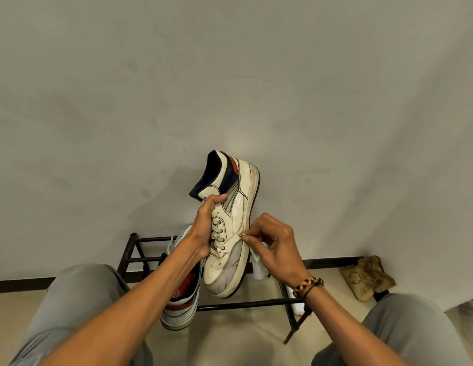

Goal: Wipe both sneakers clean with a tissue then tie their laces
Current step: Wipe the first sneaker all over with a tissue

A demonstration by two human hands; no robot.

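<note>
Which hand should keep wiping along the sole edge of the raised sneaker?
Right. The right hand already pinches the tissue against the sneaker by its sole edge, while the left hand has its grip across the laces, steadying it.

Plain grey-white wall point(230, 75), dark skirting point(333, 262), pale floor point(238, 336), black metal rack point(246, 303).

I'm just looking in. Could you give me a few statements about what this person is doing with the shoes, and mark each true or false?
1. The left hand grips the raised sneaker at its laces. True.
2. The right hand is empty. False: it holds a tissue against the sneaker's sole edge.
3. The second sneaker sits on the black shoe rack. True.
4. A braided bracelet is on the left wrist. False: it is on the right wrist.
</note>
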